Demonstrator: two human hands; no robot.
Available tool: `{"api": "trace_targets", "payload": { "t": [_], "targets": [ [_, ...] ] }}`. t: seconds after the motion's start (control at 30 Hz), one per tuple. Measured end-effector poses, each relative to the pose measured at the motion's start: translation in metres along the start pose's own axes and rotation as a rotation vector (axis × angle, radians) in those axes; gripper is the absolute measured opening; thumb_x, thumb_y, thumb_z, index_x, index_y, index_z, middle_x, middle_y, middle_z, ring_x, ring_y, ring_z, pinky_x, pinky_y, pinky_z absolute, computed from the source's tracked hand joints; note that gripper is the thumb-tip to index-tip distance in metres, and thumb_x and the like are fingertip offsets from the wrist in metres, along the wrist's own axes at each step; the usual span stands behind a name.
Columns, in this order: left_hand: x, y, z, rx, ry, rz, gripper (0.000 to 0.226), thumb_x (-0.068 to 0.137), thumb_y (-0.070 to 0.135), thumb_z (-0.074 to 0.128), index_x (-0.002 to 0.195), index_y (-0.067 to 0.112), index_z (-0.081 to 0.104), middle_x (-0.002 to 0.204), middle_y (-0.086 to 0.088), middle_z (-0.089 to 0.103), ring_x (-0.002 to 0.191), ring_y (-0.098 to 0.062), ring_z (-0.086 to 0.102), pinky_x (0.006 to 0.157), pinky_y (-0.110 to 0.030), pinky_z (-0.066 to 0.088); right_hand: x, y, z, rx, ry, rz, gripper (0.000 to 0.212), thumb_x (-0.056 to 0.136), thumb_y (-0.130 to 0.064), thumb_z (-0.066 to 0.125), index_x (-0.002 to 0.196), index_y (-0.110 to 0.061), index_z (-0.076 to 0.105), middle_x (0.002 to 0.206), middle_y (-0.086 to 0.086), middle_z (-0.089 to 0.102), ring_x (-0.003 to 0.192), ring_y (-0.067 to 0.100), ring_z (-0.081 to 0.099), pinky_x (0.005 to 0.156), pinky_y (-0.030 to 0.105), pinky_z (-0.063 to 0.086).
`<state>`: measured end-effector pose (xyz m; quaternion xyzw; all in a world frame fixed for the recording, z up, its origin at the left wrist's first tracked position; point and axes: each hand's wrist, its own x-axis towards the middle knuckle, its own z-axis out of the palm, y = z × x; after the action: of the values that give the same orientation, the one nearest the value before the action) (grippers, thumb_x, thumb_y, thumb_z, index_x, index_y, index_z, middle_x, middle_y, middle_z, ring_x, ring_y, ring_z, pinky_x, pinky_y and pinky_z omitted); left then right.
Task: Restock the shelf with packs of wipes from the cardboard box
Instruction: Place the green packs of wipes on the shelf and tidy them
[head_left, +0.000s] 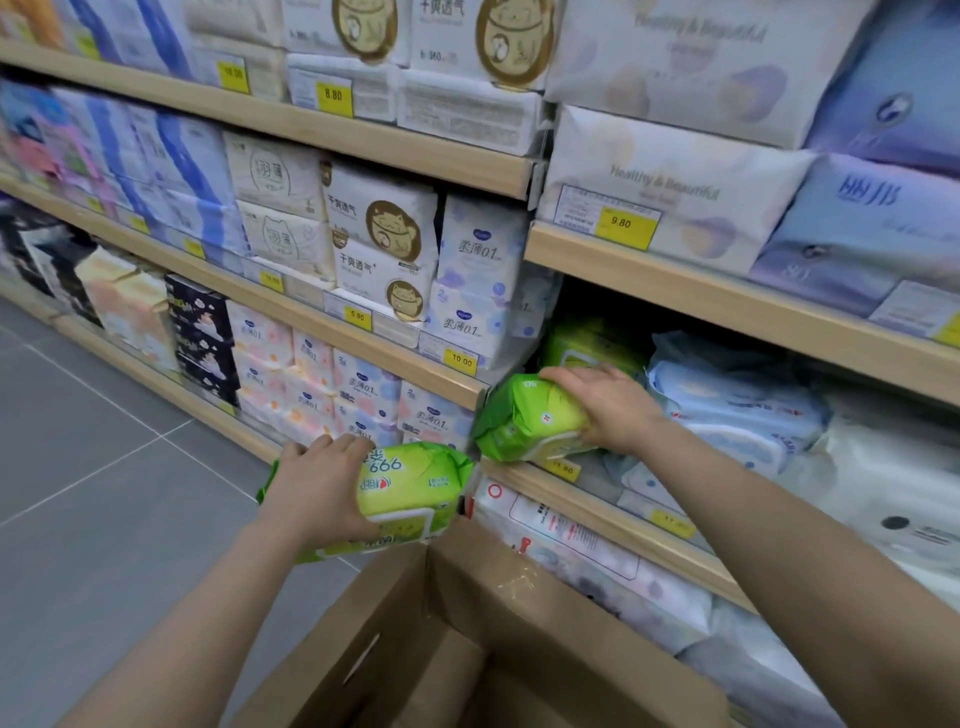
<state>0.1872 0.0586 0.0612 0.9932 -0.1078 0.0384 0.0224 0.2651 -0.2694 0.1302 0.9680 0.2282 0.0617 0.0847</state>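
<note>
Shelving (623, 270) fills most of the view: wooden tiers, yellow price tags on the front edges, soft packs stacked on each level. Left bay carries white, blue and pink packs, some with a gold cat print. Right bay has large pale packs up top, blue and white wipes packs (737, 410) on the tier the person is working.

Grey tile floor (93, 467) at lower left.

Box (467, 639) sits at bottom centre, flaps up, top open, hard against the lower shelf front. Inside is in shadow, contents can't be made out.

Two bare forearms come in from the bottom edge.

Left pack (410, 493): green wipes pack, held in the air above the box's left flap, just in front of the shelving, not on any tier. Left hand (317, 493) is clamped on it, fingers over the top edge, palm across its near end. Print on it reads upside down.

Right pack (530, 421): green, same kind, tilted, lower edge resting on the front lip of the right-bay tier just over a price tag. Right hand (608, 400) grips it from above, fingers curled over the far side, thumb side toward the camera.

Another green pack (587, 343) sits deeper on that same tier, behind the right hand, partly in shadow. The blue packs lie just right of it.
</note>
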Motion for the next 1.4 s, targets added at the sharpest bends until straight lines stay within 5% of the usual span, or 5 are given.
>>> {"api": "trace_targets", "payload": {
  "t": [0.23, 0.6, 0.93, 1.27, 1.4],
  "targets": [
    [-0.001, 0.002, 0.002, -0.022, 0.015, 0.000, 0.094, 0.050, 0.073, 0.060, 0.130, 0.028, 0.039, 0.120, 0.010, 0.053, 0.107, -0.016, 0.047, 0.089, -0.037, 0.032, 0.013, -0.023, 0.012, -0.024, -0.154, 0.081, 0.111, 0.075, -0.016, 0.072, 0.146, -0.040, -0.011, 0.148, 0.018, 0.019, 0.138, 0.037, 0.019, 0.105, 0.058, 0.029],
    [0.002, -0.003, 0.005, -0.012, -0.027, -0.026, 0.094, 0.051, 0.072, 0.060, 0.131, 0.029, 0.037, 0.119, 0.012, 0.053, 0.108, -0.014, 0.048, 0.090, -0.036, 0.034, 0.019, -0.018, 0.015, -0.156, 0.031, 0.039, 0.105, 0.072, -0.045, 0.075, 0.146, -0.044, 0.001, 0.131, 0.010, 0.039, 0.123, 0.029, 0.042, 0.104, 0.058, 0.028],
    [0.005, -0.001, 0.006, -0.044, -0.009, -0.036, 0.099, 0.043, 0.077, 0.051, 0.130, 0.030, 0.039, 0.118, 0.012, 0.053, 0.108, -0.015, 0.048, 0.090, -0.036, 0.032, 0.061, -0.007, 0.021, 0.002, -0.222, 0.348, 0.094, 0.082, -0.027, 0.068, 0.147, -0.042, 0.002, 0.150, 0.020, 0.024, 0.132, 0.036, 0.037, 0.107, 0.066, 0.012],
    [0.012, -0.008, 0.025, -0.015, 0.025, -0.043, 0.097, 0.037, 0.082, 0.053, 0.118, 0.030, 0.053, 0.103, 0.012, 0.061, 0.095, -0.016, 0.056, 0.078, -0.037, 0.035, 0.036, -0.025, 0.102, -0.135, 0.106, 0.332, 0.099, 0.065, 0.001, 0.070, 0.143, -0.041, 0.026, 0.148, 0.017, 0.035, 0.132, 0.045, 0.034, 0.089, 0.076, 0.029],
    [0.018, -0.004, 0.021, -0.013, -0.030, -0.046, 0.100, 0.038, 0.082, 0.047, 0.123, 0.031, 0.046, 0.111, 0.013, 0.057, 0.102, -0.014, 0.051, 0.082, -0.036, 0.033, 0.041, -0.016, 0.108, -0.150, 0.068, 0.312, 0.084, 0.085, 0.000, 0.048, 0.147, -0.043, 0.010, 0.158, 0.011, -0.008, 0.143, 0.041, -0.006, 0.102, 0.074, 0.007]
  ]
}}
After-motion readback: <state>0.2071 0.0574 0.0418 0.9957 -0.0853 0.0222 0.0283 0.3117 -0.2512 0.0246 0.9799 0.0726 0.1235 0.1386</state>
